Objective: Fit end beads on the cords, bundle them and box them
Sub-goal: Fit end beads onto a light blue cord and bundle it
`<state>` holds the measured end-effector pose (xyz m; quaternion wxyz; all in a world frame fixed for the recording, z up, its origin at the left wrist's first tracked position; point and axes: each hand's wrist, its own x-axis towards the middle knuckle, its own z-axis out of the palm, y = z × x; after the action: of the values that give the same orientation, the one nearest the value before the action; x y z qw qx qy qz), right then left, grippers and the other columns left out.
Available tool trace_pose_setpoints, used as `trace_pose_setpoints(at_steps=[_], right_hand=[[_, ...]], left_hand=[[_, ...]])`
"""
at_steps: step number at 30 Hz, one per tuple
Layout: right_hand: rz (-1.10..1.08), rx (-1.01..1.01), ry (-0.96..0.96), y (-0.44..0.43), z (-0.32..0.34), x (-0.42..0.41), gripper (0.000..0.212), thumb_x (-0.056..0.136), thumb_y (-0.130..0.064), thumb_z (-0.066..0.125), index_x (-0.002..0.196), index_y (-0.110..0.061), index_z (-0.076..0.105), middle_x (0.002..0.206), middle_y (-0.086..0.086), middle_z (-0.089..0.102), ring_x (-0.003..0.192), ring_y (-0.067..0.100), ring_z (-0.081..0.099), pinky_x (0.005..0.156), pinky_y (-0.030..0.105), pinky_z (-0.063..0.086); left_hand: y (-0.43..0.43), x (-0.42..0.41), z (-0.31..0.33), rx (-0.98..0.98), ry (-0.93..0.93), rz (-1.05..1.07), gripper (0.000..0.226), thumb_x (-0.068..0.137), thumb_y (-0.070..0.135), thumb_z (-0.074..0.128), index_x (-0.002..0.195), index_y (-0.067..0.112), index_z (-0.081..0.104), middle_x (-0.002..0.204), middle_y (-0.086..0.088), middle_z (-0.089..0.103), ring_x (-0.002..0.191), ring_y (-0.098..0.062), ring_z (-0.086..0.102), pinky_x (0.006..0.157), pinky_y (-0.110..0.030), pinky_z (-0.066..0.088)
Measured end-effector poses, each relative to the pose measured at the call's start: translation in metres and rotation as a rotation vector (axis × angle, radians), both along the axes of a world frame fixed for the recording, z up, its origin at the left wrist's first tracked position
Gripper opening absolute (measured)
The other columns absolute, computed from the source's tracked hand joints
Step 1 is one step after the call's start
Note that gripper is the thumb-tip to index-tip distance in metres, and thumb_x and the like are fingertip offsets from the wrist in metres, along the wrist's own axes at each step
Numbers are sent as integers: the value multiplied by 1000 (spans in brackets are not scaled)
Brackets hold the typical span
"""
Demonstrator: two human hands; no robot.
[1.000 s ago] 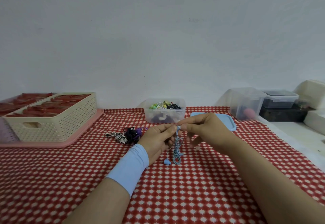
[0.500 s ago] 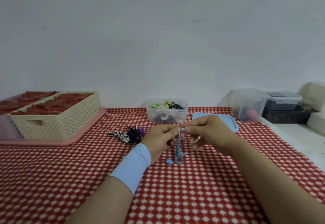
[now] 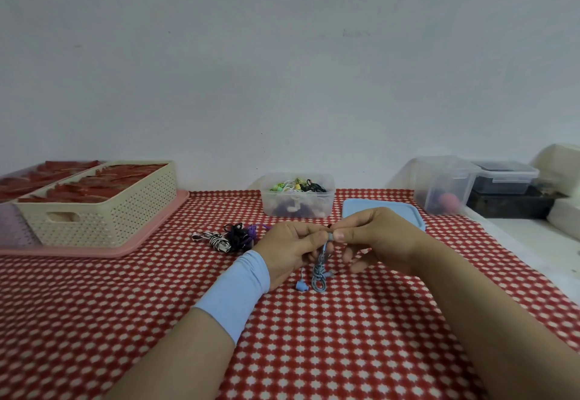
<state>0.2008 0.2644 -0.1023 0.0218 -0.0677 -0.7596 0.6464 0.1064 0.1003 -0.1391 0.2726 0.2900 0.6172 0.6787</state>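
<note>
A blue-grey cord (image 3: 319,271) hangs in loops between my hands above the red checked cloth, and a blue end bead (image 3: 302,287) on its loose tail lies on the cloth. My left hand (image 3: 290,250), with a light blue wristband, pinches the cord's top. My right hand (image 3: 375,238) pinches a small blue bead (image 3: 330,236) at the same spot, fingertip to fingertip with the left. A clear box (image 3: 297,196) of bundled cords stands behind, its blue lid (image 3: 381,211) flat beside it. Loose striped, black and purple cords (image 3: 233,236) lie to the left.
A cream perforated basket (image 3: 100,208) with red pieces sits on a pink tray (image 3: 150,233) at the left. Clear and dark tubs (image 3: 445,186) stand at the right, where the cloth ends at a white surface (image 3: 533,242). A white wall rises behind.
Both hands stay joined at the cord's top, which sits slightly lower in view. The hanging loops have barely shifted.
</note>
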Motion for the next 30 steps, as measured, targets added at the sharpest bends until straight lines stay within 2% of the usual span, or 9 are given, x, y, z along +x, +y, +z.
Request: trace_pose_setpoints(at_steps=[3, 5, 7, 9, 12, 16, 21, 26, 30], right_hand=[[-45, 21, 72, -1, 1, -1, 11, 85, -10, 76, 94, -6, 81, 83, 15, 75, 63, 18, 67, 53, 32, 59], [-67, 45, 130, -3, 2, -2, 10, 87, -8, 75, 94, -4, 80, 79, 16, 75, 65, 19, 68, 52, 31, 58], [-81, 75, 166, -6, 0, -3, 8, 87, -6, 75, 92, -3, 80, 78, 17, 75, 65, 20, 69, 53, 32, 58], [-85, 74, 172, -7, -1, -2, 7, 88, -5, 74, 91, -2, 80, 79, 19, 75, 64, 19, 69, 53, 32, 59], [-115, 30, 174, -9, -3, -3, 9, 89, -7, 74, 92, -1, 79, 78, 17, 75, 63, 19, 69, 53, 33, 59], [-254, 286, 302, -15, -6, -11, 10, 90, -11, 75, 84, -17, 81, 72, -1, 77, 64, 11, 71, 61, 28, 61], [-153, 446, 266, -10, -2, -7, 12, 88, -12, 78, 88, -23, 83, 73, -2, 77, 67, 19, 73, 57, 27, 60], [-171, 447, 270, -11, -1, -7, 19, 84, -4, 80, 87, -24, 81, 73, -2, 77, 65, 20, 74, 57, 27, 60], [-188, 422, 265, -10, -3, -7, 12, 85, -7, 79, 87, -18, 82, 73, 2, 77, 66, 23, 74, 60, 28, 62]], left_hand=[[4, 2, 0, 55, -41, 62, 16, 96, 7, 57, 97, 7, 73, 82, -9, 69, 86, -29, 55, 91, -42, 50], [6, 1, 0, 70, -44, 98, 15, 95, 7, 58, 96, 7, 73, 82, -10, 70, 88, -31, 57, 95, -47, 50], [5, 1, 1, 54, -23, 106, 15, 96, 7, 57, 97, 7, 72, 75, -4, 71, 74, -18, 63, 78, -34, 57], [4, 1, 2, 54, -37, 100, 16, 96, 6, 56, 97, 6, 72, 69, 0, 70, 61, -8, 61, 64, -22, 52], [6, 2, 4, 77, -104, 111, 16, 97, 7, 56, 98, 5, 72, 70, -1, 69, 62, -10, 56, 66, -23, 52], [11, 3, 3, 116, -234, 177, 16, 97, 11, 57, 96, 4, 72, 72, -2, 69, 63, -9, 52, 60, -20, 49], [4, 1, 4, 54, -259, 126, 16, 97, 12, 59, 92, 4, 71, 73, -4, 67, 59, -8, 53, 54, -17, 49], [2, 0, 4, 24, -269, 123, 15, 94, 15, 63, 98, 5, 72, 73, -3, 63, 63, -10, 52, 54, -18, 50], [3, -1, 1, 1, -225, 160, 14, 92, 14, 65, 96, 5, 74, 75, -2, 65, 65, -10, 54, 59, -19, 52]])
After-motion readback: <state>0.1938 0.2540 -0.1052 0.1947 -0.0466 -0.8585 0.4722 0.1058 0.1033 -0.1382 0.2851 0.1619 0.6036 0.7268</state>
